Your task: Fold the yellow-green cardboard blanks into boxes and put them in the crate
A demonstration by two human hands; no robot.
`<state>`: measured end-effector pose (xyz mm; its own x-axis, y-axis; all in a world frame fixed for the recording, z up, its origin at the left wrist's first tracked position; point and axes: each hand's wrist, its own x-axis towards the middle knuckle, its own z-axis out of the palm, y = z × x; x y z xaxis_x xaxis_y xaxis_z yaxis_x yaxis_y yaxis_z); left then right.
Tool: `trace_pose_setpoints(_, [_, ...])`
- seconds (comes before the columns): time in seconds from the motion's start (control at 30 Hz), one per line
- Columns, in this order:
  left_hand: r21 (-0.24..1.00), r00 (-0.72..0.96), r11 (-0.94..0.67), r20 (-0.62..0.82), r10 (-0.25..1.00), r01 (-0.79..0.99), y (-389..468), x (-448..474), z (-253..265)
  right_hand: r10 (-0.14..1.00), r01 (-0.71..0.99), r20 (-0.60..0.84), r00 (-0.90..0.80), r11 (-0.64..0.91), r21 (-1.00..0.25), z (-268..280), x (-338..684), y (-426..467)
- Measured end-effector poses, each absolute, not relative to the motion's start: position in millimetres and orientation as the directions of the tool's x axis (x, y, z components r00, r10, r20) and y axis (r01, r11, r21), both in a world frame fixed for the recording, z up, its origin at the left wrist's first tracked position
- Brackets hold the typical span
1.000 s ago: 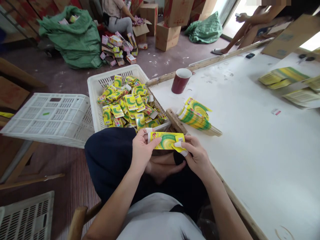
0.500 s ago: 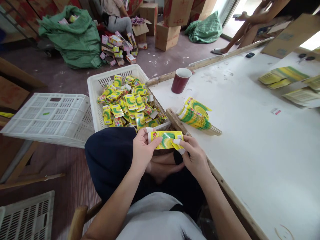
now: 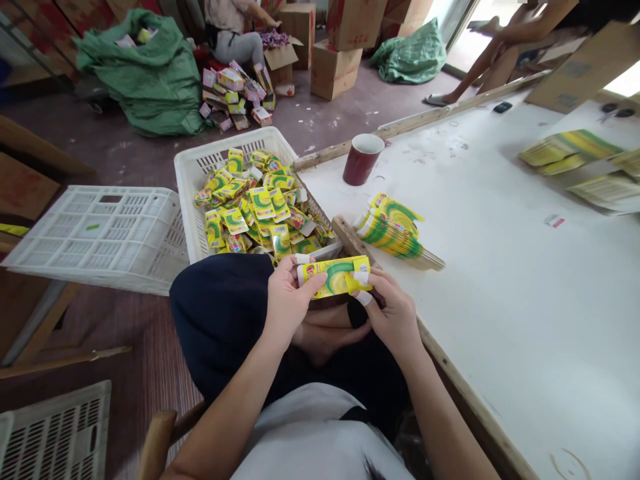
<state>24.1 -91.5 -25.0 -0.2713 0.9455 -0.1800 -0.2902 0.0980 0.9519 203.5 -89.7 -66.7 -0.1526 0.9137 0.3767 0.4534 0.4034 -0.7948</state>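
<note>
Above my lap I hold a small yellow-and-green cardboard box (image 3: 336,277) between both hands. My left hand (image 3: 291,293) grips its left end, thumb on the printed face and fingers behind. White tape wraps some fingertips. At the box's right end, my right hand (image 3: 393,303) pinches the edge with taped thumb and forefinger. Beyond my knee a white plastic crate (image 3: 183,193) holds a heap of similar yellow boxes (image 3: 260,203). On the table to the right lies a fanned stack of flat yellow-green cartons (image 3: 393,230).
A dark red mug (image 3: 363,160) stands on the white table (image 3: 500,300), which has a raised wooden edge. More flat cartons (image 3: 570,153) lie at right. An upturned white crate (image 3: 100,230) is at left. Behind are a green sack (image 3: 145,80), cardboard boxes (image 3: 335,72) and two people.
My right thumb and forefinger have shifted at the box's right end, where the flap that stuck out now lies closer to the box. The box has tilted slightly, its right end higher.
</note>
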Motion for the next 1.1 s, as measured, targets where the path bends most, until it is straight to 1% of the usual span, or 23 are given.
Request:
trace_pose_setpoints(0.07, [0.951,-0.26,0.102,-0.181,0.949,-0.291,-93.5,24.9,-26.8,0.954,0.325,0.287,-0.085,0.299,-0.897,-68.6,200.8,-89.0])
trace_pose_setpoints(0.13, [0.95,-0.246,0.109,-0.184,0.952,-0.291,-95.0,24.8,-29.1,0.978,0.151,0.199,-0.066,0.207,-0.967,-69.4,197.4,-88.0])
trace_pose_setpoints(0.2, [0.95,-0.231,0.119,-0.189,0.954,-0.287,-95.3,23.4,-31.6,0.986,0.006,0.15,-0.075,0.151,-0.989,-68.5,194.5,-86.8])
trace_pose_setpoints(0.27, [0.956,-0.2,0.146,-0.199,0.959,-0.253,-94.8,21.2,-34.3,0.988,-0.089,0.135,-0.078,0.128,-0.988,-66.5,192.8,-85.8])
trace_pose_setpoints(0.3, [0.966,-0.181,0.157,-0.195,0.964,-0.204,-94.6,20.2,-35.3,0.988,-0.114,0.133,-0.079,0.124,-0.986,-65.4,192.5,-85.5])
trace_pose_setpoints(0.33, [0.981,-0.178,0.153,-0.172,0.969,-0.118,-94.6,19.5,-36.0,0.988,-0.125,0.136,-0.079,0.126,-0.984,-64.5,192.6,-85.2])
trace_pose_setpoints(0.4, [0.982,-0.224,0.088,-0.048,0.973,0.168,-96.1,19.3,-35.7,0.987,-0.105,0.143,-0.071,0.135,-0.985,-63.1,193.4,-85.2])
trace_pose_setpoints(0.43, [0.939,-0.243,0.045,0.041,0.969,0.341,-97.6,20.1,-34.6,0.987,-0.079,0.145,-0.061,0.14,-0.987,-62.7,193.6,-85.5])
trace_pose_setpoints(0.5, [0.775,-0.189,-0.029,0.19,0.963,0.631,-101.5,23.1,-31.2,0.989,-0.009,0.146,-0.027,0.145,-0.989,-62.2,193.0,-86.5])
trace_pose_setpoints(0.53, [0.69,-0.121,-0.065,0.217,0.969,0.721,-103.4,25.0,-29.5,0.989,0.028,0.148,-0.005,0.148,-0.989,-62.0,191.9,-87.3])
trace_pose_setpoints(0.57, [0.623,-0.044,-0.1,0.211,0.976,0.776,-105.0,26.9,-28.4,0.988,0.061,0.153,0.016,0.151,-0.987,-61.7,190.3,-88.3])
trace_pose_setpoints(0.63, [0.543,0.06,-0.144,0.17,0.984,0.827,-106.6,29.7,-28.6,0.983,0.106,0.177,0.051,0.17,-0.98,-60.7,186.1,-90.8])
trace_pose_setpoints(0.7, [0.518,0.079,-0.148,0.152,0.985,0.843,-106.3,30.4,-31.8,0.976,0.146,0.206,0.078,0.193,-0.97,-59.1,182.0,-93.7])
trace_pose_setpoints(0.9, [0.518,0.108,-0.23,0.256,0.961,0.824,-104.6,27.6,-39.8,0.948,0.377,0.266,0.172,0.186,-0.907,-52.6,178.4,-100.1])
trace_pose_setpoints(1.1, [0.55,0.078,-0.222,0.273,0.959,0.805,-106.2,29.8,-38.8,0.954,0.302,0.26,0.147,0.207,-0.931,-51.2,176.4,-99.7])
